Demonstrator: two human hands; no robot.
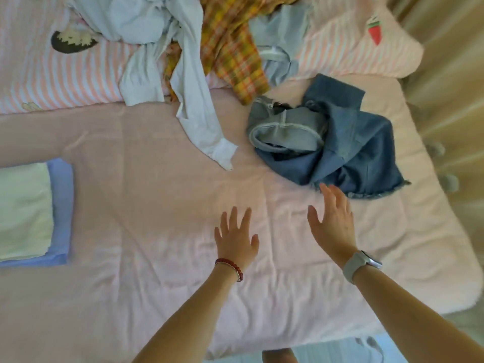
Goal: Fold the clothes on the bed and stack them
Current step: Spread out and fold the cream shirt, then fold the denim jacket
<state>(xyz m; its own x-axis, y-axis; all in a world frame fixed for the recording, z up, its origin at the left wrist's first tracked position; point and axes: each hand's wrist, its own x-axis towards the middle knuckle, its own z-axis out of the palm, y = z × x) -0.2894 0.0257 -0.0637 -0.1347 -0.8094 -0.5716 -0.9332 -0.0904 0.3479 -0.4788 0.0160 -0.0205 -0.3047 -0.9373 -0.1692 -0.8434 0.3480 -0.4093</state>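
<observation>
Left hand (235,239) spread, empty, right hand (334,221) spread, near denim garment (348,150)

A crumpled blue denim garment (348,148) lies on the right part of the pink bed (146,205), its paler inside turned out at the waistband and a frayed hem toward the near edge. Further back, a yellow plaid garment (230,48) sprawls unfolded over the striped pillows, beside a heap of pale blue clothing (141,19) whose long sleeve (201,121) trails down onto the sheet. Another light blue piece (280,40) lies bunched just right of the plaid. At the left edge sits a folded stack: a pale green item (23,210) on top of a periwinkle blue one (62,205).
</observation>
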